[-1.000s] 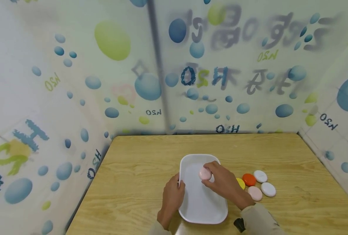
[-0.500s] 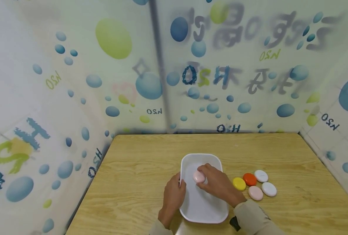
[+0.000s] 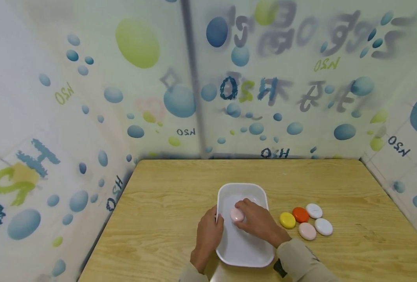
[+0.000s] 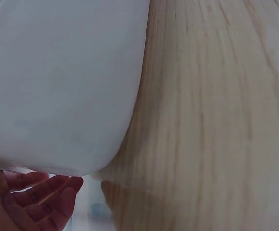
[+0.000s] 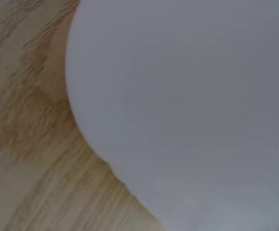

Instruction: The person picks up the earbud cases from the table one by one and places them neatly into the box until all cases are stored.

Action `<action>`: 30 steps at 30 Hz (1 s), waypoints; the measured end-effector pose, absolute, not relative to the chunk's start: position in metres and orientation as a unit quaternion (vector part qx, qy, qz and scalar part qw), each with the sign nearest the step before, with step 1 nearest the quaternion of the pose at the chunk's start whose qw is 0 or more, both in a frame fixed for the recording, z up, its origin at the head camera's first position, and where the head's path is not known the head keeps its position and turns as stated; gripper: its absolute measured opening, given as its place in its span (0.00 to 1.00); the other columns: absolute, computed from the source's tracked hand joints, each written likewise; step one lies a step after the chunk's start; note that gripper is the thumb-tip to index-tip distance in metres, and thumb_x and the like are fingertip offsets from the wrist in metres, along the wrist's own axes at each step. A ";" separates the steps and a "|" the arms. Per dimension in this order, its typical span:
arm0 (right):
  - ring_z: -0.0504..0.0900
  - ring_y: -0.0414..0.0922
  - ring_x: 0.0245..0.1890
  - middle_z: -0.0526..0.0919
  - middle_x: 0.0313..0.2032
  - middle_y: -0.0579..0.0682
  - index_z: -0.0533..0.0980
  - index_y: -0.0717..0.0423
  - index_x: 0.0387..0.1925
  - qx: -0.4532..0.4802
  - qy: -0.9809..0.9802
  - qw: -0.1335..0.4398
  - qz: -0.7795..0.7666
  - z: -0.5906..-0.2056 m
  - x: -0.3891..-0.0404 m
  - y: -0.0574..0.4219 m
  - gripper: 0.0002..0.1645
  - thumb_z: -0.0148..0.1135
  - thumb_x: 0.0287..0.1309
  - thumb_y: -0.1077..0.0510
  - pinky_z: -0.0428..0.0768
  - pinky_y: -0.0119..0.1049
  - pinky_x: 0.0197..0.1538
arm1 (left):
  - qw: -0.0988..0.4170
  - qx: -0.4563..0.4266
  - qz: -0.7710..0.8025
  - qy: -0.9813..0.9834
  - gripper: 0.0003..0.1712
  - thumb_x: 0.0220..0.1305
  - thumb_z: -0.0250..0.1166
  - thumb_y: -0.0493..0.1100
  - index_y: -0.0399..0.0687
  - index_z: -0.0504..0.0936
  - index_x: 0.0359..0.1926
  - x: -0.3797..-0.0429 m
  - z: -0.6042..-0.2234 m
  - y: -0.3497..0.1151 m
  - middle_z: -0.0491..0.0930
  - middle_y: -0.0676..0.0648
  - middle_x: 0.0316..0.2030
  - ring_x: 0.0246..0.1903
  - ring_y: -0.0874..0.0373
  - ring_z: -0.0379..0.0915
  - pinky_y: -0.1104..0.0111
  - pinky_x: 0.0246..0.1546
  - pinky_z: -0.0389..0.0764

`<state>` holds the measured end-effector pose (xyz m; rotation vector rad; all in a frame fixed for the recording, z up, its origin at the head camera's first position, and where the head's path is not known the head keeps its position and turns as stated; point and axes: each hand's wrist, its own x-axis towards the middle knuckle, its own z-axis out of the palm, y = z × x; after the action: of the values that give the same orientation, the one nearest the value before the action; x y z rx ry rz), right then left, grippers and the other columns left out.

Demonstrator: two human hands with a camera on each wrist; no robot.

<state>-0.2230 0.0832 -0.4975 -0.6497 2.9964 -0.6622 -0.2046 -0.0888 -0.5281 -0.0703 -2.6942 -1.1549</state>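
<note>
A white rectangular tray [image 3: 245,252] with rounded corners sits on the wooden table in the head view. My left hand [image 3: 209,231] grips its left rim, thumb on the inner side. In the left wrist view, the fingers [image 4: 38,202] curl at the tray's edge, under the large white wall. Over the tray's inside, my right hand [image 3: 259,222] pinches a glossy, pale pink round disc [image 3: 237,214] between thumb and fingers. The right wrist view is filled mostly by the white tray [image 5: 187,96], seen close up; neither hand nor disc shows there.
Right of the tray lie several similar discs: a yellow disc [image 3: 287,220], a red-orange disc [image 3: 300,214], a pink disc [image 3: 307,231] and two white ones. Walls with blue and green dots enclose the wooden table [image 3: 166,203] at the back and both sides.
My right hand has carried the pink disc leftward and a little nearer within the tray, uncovering the yellow disc. The left hand has kept its grip on the rim.
</note>
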 end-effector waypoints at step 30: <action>0.76 0.40 0.41 0.75 0.46 0.46 0.71 0.50 0.51 -0.201 0.955 0.018 -0.217 -0.504 -0.222 0.076 0.34 0.68 0.42 0.43 0.76 0.40 0.45 | 0.099 -0.025 -0.386 -0.917 0.17 0.59 0.54 0.40 0.46 0.77 0.50 -0.204 -0.524 -0.088 0.78 0.49 0.31 0.27 0.59 0.73 0.66 0.25 0.72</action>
<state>-0.2225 0.0758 -0.5043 -0.6229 2.9671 -0.6735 -0.2045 -0.0880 -0.5242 -0.0732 -2.7119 -1.1420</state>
